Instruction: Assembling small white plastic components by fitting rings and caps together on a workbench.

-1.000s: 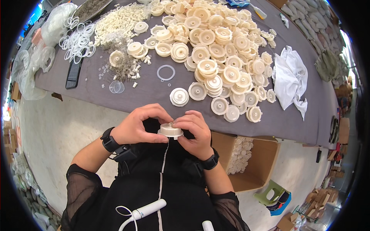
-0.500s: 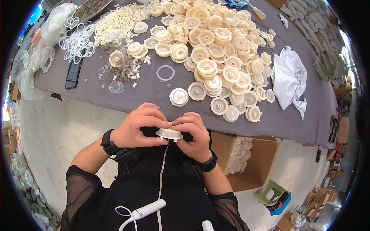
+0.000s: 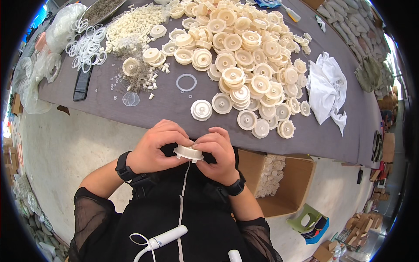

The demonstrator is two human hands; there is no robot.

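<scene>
Between both hands, just off the table's near edge, is a round cream plastic cap with small lugs along its lower rim. My left hand is closed on its left side, thumb low and fingertips on top. My right hand grips the right side, its fingers also pressing on top. The fingertips hide the cap's upper face. On the table nearest the hands lies a single similar cap, and right of it a large heap of cream caps.
The grey-covered table also bears clear rings, a ring, small cream cylinders, tiny springs, a phone and a white cloth. Below the right edge stands a carton with white parts inside.
Both hands and the cap have shifted slightly left, and the cap is tilted a little differently. The things on the table look the same.
</scene>
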